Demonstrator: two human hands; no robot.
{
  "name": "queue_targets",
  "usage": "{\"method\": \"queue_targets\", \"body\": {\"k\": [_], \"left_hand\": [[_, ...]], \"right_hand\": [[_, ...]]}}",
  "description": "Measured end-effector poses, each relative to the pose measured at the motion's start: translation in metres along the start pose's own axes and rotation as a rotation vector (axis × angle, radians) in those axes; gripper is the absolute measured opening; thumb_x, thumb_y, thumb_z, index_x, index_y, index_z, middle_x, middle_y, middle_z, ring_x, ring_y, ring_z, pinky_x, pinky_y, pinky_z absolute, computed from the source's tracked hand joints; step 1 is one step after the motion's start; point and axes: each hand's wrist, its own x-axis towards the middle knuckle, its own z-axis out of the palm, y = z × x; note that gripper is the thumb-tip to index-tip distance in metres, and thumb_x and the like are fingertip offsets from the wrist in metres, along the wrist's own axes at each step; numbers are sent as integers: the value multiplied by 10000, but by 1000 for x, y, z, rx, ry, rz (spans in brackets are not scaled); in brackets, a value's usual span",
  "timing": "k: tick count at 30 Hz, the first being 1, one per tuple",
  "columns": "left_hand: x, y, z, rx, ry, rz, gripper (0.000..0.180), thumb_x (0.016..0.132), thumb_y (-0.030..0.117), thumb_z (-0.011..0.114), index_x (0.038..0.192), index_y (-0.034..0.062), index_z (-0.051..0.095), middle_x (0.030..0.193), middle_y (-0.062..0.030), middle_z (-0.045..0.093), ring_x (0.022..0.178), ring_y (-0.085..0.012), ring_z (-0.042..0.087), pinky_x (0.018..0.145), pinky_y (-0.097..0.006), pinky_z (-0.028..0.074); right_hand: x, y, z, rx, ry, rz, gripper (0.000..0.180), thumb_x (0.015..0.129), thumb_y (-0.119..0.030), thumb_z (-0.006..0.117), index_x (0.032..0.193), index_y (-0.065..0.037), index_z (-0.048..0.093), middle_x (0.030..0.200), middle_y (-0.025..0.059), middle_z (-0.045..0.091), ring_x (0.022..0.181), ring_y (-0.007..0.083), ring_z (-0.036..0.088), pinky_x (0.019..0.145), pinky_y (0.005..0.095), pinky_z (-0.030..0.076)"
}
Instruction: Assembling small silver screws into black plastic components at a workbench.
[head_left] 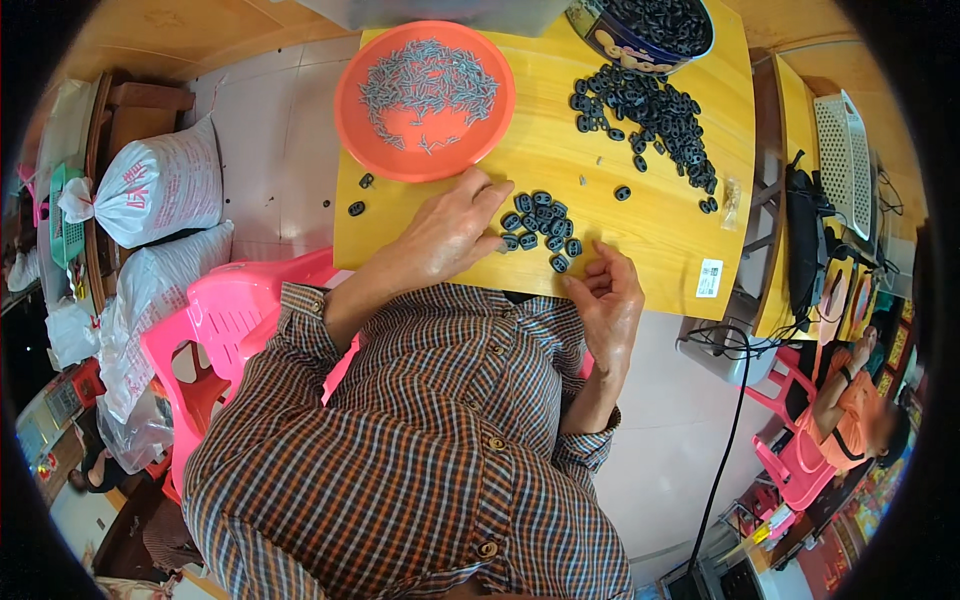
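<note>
A small group of black oval two-hole pieces [541, 222], looking like cord locks, lies on the yellow table [430, 255] between my hands. My left hand [455, 230] is at the group's left side, its thumb and bent forefinger apart and the thumb tip beside the nearest pieces. Nothing shows between them. To the right of the group, my right hand [608, 295] rests by the table's front edge. Its thumb and fingers are bent but apart, with no piece visible in them. An orange-red basin [353, 135] beyond my left hand holds many small grey metal pieces [430, 85], like springs.
A larger heap of black pieces [660, 125] spreads at the far right, below a dark tub [620, 45] full of them. Loose pieces [357, 208] lie near the left edge. A pink chair [225, 320], white sacks [165, 185] and a seated person [845, 420] are around.
</note>
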Motion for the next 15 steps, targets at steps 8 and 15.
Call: {"method": "queue_targets", "body": {"k": [8,15], "left_hand": [[9,1,2,-19,-80,19,661,661,97,765,1238,6,456,1057,-154,472,917,-326,560,789,-396,468],[16,5,-5,37,-170,-18,757,609,122,802,1267,15,444,1099,-153,458,984,-331,534,839,-390,458]], "right_hand": [[3,-6,6,-126,-16,-62,595,655,30,761,1208,-8,546,827,57,503,605,102,515,569,225,473],[7,-7,6,-157,-42,-64,659,626,-5,794,1236,-20,545,807,50,503,601,106,509,555,234,469]]}}
